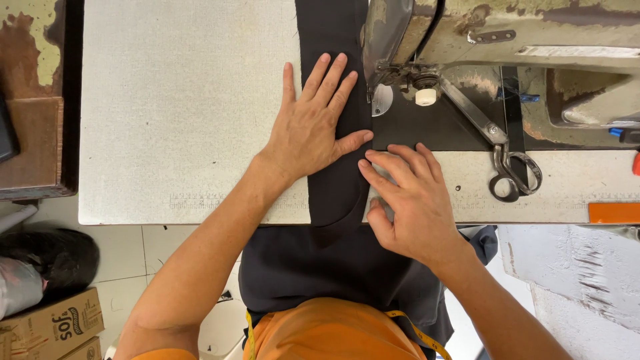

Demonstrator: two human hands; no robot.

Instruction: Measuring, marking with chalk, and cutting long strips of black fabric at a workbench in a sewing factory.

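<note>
Our left hand lies flat, fingers spread, on the dark fabric crossing the worktop. Right hand presses its edge, fingers together, gripping nothing. Risk: fingertips near the sewing machine needle; fabric may skew. Scissors nearby.

Counter: pale grey woven top, ruler scale printed along the near edge. Dark cloth runs across it from far edge to near edge, about mid-width, and drapes off the near edge. Sewing machine sits at the far right, dark base plate under it. Scissors lie right of the cloth, handles toward the near edge. Orange block at the near right corner.
</note>
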